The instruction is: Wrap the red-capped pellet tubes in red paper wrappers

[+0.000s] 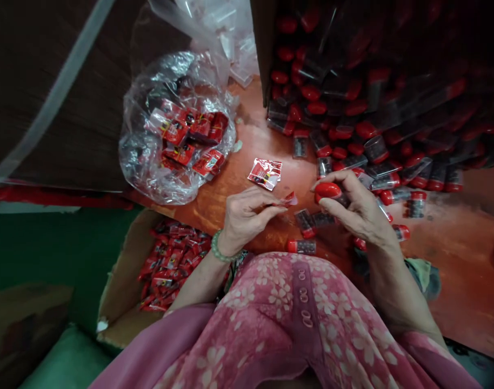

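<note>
My left hand (pixel 247 216) pinches a small red wrapper (pixel 289 199) between thumb and fingers; a green bead bracelet (pixel 220 249) circles that wrist. My right hand (pixel 358 208) grips a small clear container with a red cap (pixel 328 190), its cap pointing left toward the wrapper. The two hands are a short gap apart above the reddish floor (pixel 453 254). A loose red sachet (pixel 265 173) lies just beyond them.
A heap of red-capped clear containers (pixel 364 124) fills the upper right. A clear plastic bag of red sachets (pixel 186 135) sits at upper left. A cardboard box of packed red sachets (pixel 169 265) is by my left knee. My pink flowered clothing (pixel 287 324) fills the foreground.
</note>
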Available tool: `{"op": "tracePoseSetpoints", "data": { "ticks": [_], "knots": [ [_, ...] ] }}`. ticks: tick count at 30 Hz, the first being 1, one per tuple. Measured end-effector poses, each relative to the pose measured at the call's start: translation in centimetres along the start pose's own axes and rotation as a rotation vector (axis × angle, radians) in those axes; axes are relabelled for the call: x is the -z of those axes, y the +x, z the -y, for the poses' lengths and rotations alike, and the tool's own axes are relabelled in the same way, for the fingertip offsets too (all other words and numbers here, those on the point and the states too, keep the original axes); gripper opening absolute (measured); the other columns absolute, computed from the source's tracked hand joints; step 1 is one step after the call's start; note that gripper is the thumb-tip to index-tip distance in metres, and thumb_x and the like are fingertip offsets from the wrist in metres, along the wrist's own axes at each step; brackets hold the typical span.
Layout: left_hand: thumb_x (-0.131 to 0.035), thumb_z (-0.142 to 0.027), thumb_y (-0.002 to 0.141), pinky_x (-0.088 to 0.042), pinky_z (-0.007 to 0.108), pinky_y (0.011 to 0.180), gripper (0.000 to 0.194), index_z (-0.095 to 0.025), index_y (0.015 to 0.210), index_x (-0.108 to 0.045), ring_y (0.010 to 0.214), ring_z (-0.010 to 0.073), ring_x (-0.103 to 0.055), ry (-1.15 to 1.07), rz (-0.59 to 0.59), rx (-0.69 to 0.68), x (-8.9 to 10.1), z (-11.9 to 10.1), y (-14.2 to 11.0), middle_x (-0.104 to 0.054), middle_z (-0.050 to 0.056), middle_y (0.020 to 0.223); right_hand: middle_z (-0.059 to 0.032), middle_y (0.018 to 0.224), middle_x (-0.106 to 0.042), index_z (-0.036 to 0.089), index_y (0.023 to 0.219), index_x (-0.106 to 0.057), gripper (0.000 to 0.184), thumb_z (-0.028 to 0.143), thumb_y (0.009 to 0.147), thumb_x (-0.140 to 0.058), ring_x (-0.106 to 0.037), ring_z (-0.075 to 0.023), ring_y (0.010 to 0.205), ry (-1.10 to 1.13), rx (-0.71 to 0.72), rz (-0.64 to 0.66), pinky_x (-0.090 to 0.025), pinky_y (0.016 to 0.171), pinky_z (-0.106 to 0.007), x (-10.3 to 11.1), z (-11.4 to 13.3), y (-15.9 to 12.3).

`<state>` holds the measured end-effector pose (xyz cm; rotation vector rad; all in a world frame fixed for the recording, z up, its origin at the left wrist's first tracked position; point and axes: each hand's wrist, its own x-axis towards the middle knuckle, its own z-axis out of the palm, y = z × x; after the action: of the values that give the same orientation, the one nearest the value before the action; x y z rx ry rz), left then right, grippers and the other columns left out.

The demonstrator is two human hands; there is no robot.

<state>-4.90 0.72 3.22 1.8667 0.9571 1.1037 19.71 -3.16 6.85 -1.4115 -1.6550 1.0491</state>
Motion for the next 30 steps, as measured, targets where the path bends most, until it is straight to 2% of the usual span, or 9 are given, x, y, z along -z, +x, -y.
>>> {"op": "tracePoseSetpoints", "data": {
  "ticks": [4,6,8,13,17,22,30],
  "knots": [
    [-0.079,-0.024,0.084,-0.055,0.025,0.069,0.008,-0.017,0.083,-0.075,0.069,0.0127,-0.071,0.106,0.023,-0.188,0.0,-0.5,-0.2,-0.078,0.004,0.077,-0.0036,0.104,-0.073,0.025,0.112,-0.070,0.019,0.032,0.094,-0.070,-0.069,-0.0194,0.096,0.013,0.213,0.003,-0.054,0.086,-0.033,0.2,1.3,-0.2],
    [-0.077,-0.023,0.086,-0.055,0.025,0.069,0.007,-0.016,0.085,-0.074,0.069,0.0123,-0.069,0.149,0.047,-0.225,0.0,-0.6,-0.2,-0.077,0.003,0.076,-0.0040,0.105,-0.075,0.026,0.114,-0.073,0.022,0.030,0.092,-0.072,-0.070,-0.0205,0.101,0.019,0.310,0.043,-0.055,0.092,-0.034,0.0,1.6,0.0],
    [-0.076,-0.023,0.087,-0.054,0.025,0.069,0.008,-0.016,0.085,-0.073,0.068,0.0118,-0.068,0.172,0.072,-0.240,-0.1,-0.7,-0.2,-0.076,0.002,0.076,-0.0047,0.107,-0.076,0.027,0.117,-0.074,0.024,0.029,0.093,-0.072,-0.070,-0.0207,0.104,-0.002,0.340,0.097,-0.056,0.092,-0.035,-0.2,1.7,0.3],
    [-0.074,-0.024,0.088,-0.053,0.024,0.069,0.009,-0.016,0.085,-0.071,0.067,0.0110,-0.067,0.111,0.092,-0.250,-0.3,-0.5,-0.1,-0.076,0.002,0.075,-0.0058,0.111,-0.074,0.028,0.123,-0.073,0.028,0.029,0.096,-0.068,-0.070,-0.0198,0.104,-0.117,0.308,0.219,-0.057,0.090,-0.033,0.1,1.2,0.5],
    [-0.074,-0.024,0.089,-0.052,0.023,0.067,0.012,-0.015,0.084,-0.070,0.065,0.0110,-0.066,0.103,0.126,-0.243,-0.4,-0.1,-0.2,-0.075,0.003,0.073,-0.0075,0.110,-0.073,0.026,0.127,-0.072,0.031,0.034,0.099,-0.063,-0.070,-0.0210,0.098,-0.221,0.248,0.375,-0.056,0.083,-0.033,0.5,0.9,0.8],
    [-0.069,-0.027,0.093,-0.052,0.025,0.066,0.014,-0.016,0.084,-0.070,0.065,0.0112,-0.065,0.138,0.206,-0.222,-0.7,0.3,-0.4,-0.075,0.002,0.074,-0.0092,0.109,-0.073,0.022,0.127,-0.072,0.035,0.041,0.101,-0.058,-0.070,-0.0235,0.095,-0.299,0.187,0.554,-0.053,0.083,-0.036,0.5,0.9,1.7],
    [-0.070,-0.028,0.093,-0.052,0.024,0.067,0.016,-0.016,0.083,-0.071,0.068,0.0115,-0.066,0.111,0.260,-0.159,-1.1,0.8,-0.7,-0.075,0.003,0.075,-0.0090,0.104,-0.073,0.020,0.124,-0.073,0.033,0.038,0.099,-0.062,-0.068,-0.0228,0.089,-0.356,0.155,0.659,-0.046,0.076,-0.031,0.5,0.8,3.0]
  ]
}}
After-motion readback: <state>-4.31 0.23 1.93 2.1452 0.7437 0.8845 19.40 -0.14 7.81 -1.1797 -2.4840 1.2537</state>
